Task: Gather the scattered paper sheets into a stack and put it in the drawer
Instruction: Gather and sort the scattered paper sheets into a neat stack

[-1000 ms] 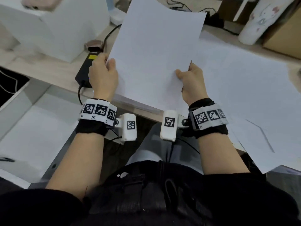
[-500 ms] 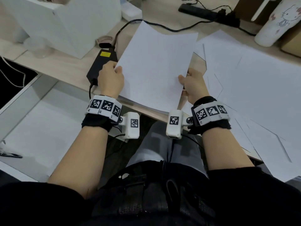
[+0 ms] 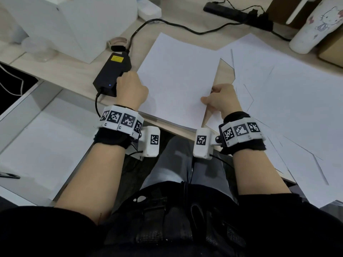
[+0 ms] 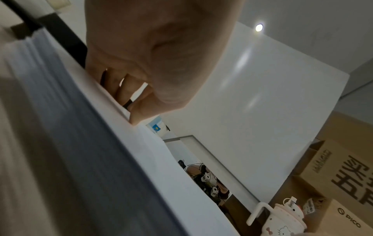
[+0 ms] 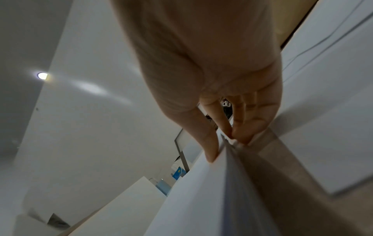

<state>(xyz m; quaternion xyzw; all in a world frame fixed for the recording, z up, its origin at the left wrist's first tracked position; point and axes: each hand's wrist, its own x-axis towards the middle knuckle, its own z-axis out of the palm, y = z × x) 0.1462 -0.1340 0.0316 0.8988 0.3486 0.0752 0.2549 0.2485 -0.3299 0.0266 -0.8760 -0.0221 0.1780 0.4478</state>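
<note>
A stack of white paper sheets point(image 3: 178, 80) lies nearly flat at the desk's front edge. My left hand point(image 3: 130, 88) grips its left edge with curled fingers, and in the left wrist view the fingertips point(image 4: 139, 118) rest on the stack point(image 4: 101, 143). My right hand point(image 3: 220, 101) pinches the right edge, thumb on top. In the right wrist view the thumb and fingers point(image 5: 238, 134) close on the stack point(image 5: 201, 199). Several loose sheets point(image 3: 287, 93) lie spread over the desk to the right. The open white drawer point(image 3: 42, 145) is low at the left.
A black power adapter point(image 3: 113, 73) with its cable lies just left of my left hand. A white box point(image 3: 74, 21) stands behind it. A power strip point(image 3: 237, 14), a white tumbler point(image 3: 313, 25) and a cardboard box point(image 3: 332, 51) line the back.
The stack was held tilted up off the desk and has come down to lie almost flat on it. Both hands have kept their grip on its edges.
</note>
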